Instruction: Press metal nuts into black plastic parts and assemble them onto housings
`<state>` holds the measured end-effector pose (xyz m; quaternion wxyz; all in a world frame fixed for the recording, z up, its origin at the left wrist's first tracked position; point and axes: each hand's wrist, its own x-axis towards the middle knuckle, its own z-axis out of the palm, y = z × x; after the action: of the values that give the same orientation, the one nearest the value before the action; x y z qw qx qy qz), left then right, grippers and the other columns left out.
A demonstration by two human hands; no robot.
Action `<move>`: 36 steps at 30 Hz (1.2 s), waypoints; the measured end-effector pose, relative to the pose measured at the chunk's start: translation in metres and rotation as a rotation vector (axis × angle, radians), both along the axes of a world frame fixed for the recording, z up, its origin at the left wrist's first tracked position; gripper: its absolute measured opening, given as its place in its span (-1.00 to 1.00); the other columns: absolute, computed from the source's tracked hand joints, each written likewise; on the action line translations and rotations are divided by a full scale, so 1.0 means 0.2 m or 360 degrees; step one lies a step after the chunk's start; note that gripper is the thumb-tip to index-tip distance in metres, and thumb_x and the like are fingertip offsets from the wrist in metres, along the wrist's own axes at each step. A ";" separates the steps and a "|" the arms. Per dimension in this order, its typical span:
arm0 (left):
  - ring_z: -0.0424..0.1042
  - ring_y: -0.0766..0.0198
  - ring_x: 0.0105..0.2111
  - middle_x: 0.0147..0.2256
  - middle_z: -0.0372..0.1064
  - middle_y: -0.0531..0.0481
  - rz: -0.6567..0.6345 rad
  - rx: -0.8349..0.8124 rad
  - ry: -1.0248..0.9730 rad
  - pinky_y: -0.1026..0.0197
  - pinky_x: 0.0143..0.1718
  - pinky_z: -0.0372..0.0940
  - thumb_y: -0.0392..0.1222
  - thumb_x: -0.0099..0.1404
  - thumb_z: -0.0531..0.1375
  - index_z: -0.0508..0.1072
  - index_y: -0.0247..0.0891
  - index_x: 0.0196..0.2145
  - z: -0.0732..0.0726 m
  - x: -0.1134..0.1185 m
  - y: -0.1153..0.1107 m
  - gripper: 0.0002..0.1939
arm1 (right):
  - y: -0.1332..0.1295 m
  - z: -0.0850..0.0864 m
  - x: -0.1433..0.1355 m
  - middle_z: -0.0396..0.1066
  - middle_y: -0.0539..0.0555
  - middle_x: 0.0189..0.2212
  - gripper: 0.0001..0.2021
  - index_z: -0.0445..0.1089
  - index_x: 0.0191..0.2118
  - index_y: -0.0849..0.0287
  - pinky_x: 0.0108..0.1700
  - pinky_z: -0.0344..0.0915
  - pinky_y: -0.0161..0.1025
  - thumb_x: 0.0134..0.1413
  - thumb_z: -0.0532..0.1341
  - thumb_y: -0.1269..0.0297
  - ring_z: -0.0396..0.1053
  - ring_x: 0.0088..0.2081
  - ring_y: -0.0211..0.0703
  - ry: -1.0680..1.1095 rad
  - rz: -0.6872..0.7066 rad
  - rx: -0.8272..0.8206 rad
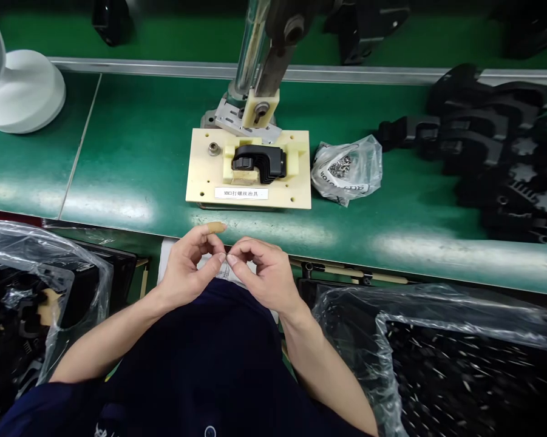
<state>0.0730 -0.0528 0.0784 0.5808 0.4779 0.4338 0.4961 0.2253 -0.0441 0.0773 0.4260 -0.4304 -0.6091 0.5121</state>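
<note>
My left hand (197,260) and my right hand (263,267) meet in front of my body, just off the bench's front edge. Thumb and forefinger of each are pinched together, tips touching or nearly so; whatever they hold is too small to make out. A tan bandage (217,227) wraps one left fingertip. Ahead of them, a cream fixture plate (250,200) with a printed label carries a black curved plastic part (268,159) in its nest. Right of the plate lies a clear plastic bag (353,182) with small metal screws (340,167).
A press arm (273,73) stands over the fixture. Black parts (492,139) are heaped at the bench's right. Plastic-lined bins of black parts flank me, a left bin (13,315) and a right bin (473,376). A white round base (27,91) stands at far left.
</note>
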 end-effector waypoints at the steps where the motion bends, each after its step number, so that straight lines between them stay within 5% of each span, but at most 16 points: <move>1: 0.34 0.41 -0.45 -0.45 0.32 0.09 0.0029 0.0019 0.0006 0.35 -0.38 0.30 -0.37 0.20 0.23 0.40 -0.22 -0.05 0.00 0.01 0.00 -0.66 | 0.00 0.00 0.00 0.27 -0.07 -0.57 -0.88 0.33 -0.48 0.17 -0.51 0.13 -0.34 0.07 0.19 0.41 0.16 -0.56 -0.37 0.0004 -0.0013 -0.0029; 5: 0.34 0.41 -0.46 -0.46 0.32 0.10 0.0108 0.0057 0.0012 0.34 -0.37 0.31 -0.36 0.19 0.23 0.39 -0.21 -0.06 0.01 0.04 0.01 -0.66 | -0.03 -0.01 -0.03 0.29 -0.04 -0.55 -0.88 0.32 -0.46 0.15 -0.50 0.17 -0.31 0.09 0.18 0.34 0.19 -0.55 -0.33 0.0018 -0.0183 -0.0053; 8: 0.34 0.38 -0.46 -0.46 0.33 0.09 0.0114 0.0103 0.0034 0.32 -0.38 0.31 -0.34 0.17 0.24 0.41 -0.22 -0.08 0.03 0.05 0.08 -0.68 | 0.02 -0.02 -0.03 0.33 -0.01 -0.52 -0.88 0.34 -0.44 0.11 -0.46 0.22 -0.25 0.11 0.18 0.33 0.24 -0.52 -0.27 -0.0112 -0.0336 0.0212; 13: 0.41 0.25 -0.27 -0.33 0.41 0.00 0.0287 0.0387 0.0144 0.22 -0.25 0.37 -0.36 0.05 0.31 0.45 -0.22 -0.18 0.07 0.05 0.39 -0.67 | 0.32 -0.03 0.04 0.42 0.10 -0.41 -0.84 0.39 -0.42 0.07 -0.20 0.33 -0.06 0.15 0.15 0.24 0.37 -0.33 -0.08 -0.0655 -0.0690 0.0800; 19: 0.42 0.16 -0.10 -0.17 0.41 -0.03 0.0312 0.0617 0.0161 0.13 -0.13 0.36 -0.41 0.04 0.29 0.44 -0.15 -0.18 0.07 0.09 0.72 -0.63 | 0.60 0.02 0.03 0.43 0.14 -0.26 -0.79 0.40 -0.28 0.10 0.02 0.27 0.03 0.28 0.05 0.23 0.38 -0.10 -0.01 -0.0964 -0.0740 0.0886; 36: 0.42 0.08 -0.12 -0.28 0.39 -0.03 0.0269 0.0676 0.0244 0.04 -0.09 0.32 -0.26 0.05 0.36 0.28 -0.11 0.10 0.04 0.12 0.82 -0.34 | 0.66 -0.08 -0.13 0.40 0.14 -0.32 -0.60 0.40 -0.19 0.17 -0.13 0.30 -0.08 0.39 -0.16 0.22 0.42 -0.19 -0.09 -0.1083 -0.1140 0.1036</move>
<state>0.0967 0.1122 0.0874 0.3890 0.5876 0.4009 0.5854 0.1985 0.0880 0.0608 0.4633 -0.5964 -0.6541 -0.0436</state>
